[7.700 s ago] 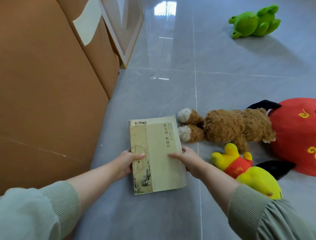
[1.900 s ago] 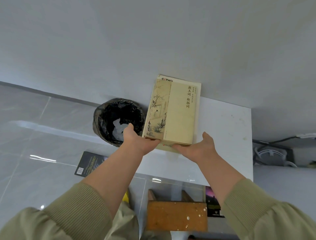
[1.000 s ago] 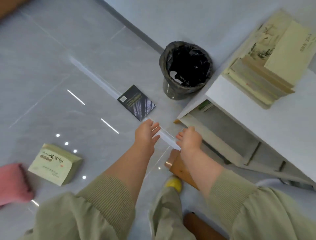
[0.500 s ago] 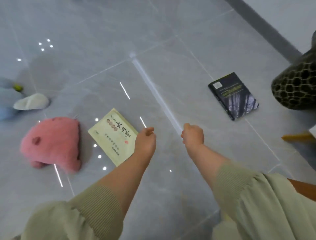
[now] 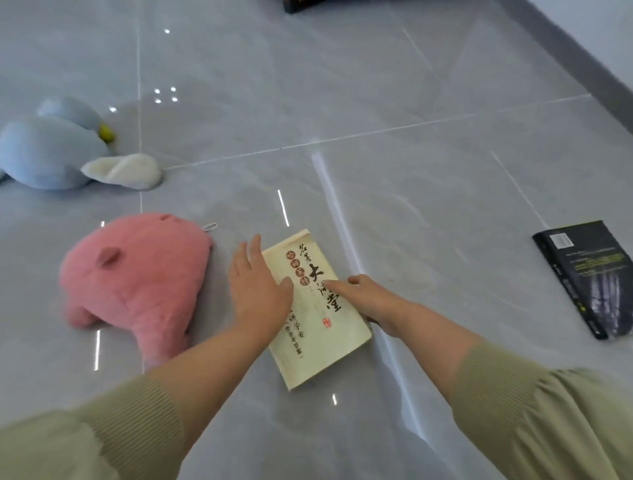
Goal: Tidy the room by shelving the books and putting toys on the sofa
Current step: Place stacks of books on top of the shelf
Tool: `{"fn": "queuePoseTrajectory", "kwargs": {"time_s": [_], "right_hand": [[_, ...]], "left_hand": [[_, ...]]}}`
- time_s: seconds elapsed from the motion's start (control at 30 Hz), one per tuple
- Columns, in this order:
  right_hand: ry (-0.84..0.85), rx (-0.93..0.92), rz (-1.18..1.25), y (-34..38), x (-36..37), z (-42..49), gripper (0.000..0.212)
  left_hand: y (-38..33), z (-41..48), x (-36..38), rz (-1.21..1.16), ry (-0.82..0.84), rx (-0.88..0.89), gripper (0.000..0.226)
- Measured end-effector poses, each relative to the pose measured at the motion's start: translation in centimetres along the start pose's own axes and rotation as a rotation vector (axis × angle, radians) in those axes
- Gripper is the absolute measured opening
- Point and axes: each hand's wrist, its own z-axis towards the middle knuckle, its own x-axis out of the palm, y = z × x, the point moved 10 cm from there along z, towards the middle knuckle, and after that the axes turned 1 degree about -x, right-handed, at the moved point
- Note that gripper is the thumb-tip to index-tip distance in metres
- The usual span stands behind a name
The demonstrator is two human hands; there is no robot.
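Observation:
A cream paperback book with black and red characters lies flat on the grey tiled floor. My left hand rests flat over its left edge, fingers straight and thumb on the cover. My right hand is at the book's right edge, thumb laid on the cover and fingers curled down along the side. A pink plush toy lies just left of my left hand. A blue and white plush toy lies further back on the left. A black book lies on the floor to the right.
The corner of another dark book shows at the top edge. A dark baseboard and the wall run along the upper right. Bare glossy tiles stretch between the toys and the books.
I put the earlier book on the white shelf top and turned away. Since half a second ago I have bent down, and both hands have come onto the cream book.

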Motion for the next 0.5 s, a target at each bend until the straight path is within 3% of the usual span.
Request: {"fn": "queuePoseTrajectory", "kwargs": {"time_s": [0.07,0.2,0.27,0.33,0.5], "right_hand": [[0.039,0.007,-0.038,0.6,0.9,0.2,0.089],[0.082,-0.003,-0.118,0.6,1.3,1.1,0.052],[0.095,0.012,-0.12,0.6,1.3,1.5,0.042],[0.096,0.029,-0.111,0.6,1.3,1.6,0.039],[0.096,0.054,-0.051,0.2,1.5,1.3,0.039]], "left_hand": [[3.8,-1.1,-0.3,-0.142,-0.013,-0.196,0.094],[8.4,-3.3,2.3,-0.478,0.074,-0.477,0.105],[8.8,-4.0,3.4,-0.658,0.124,-0.55,0.091],[8.6,-4.5,4.1,-0.785,0.181,-0.604,0.062],[8.1,-5.9,5.1,-0.813,0.444,-0.68,0.038]]}}
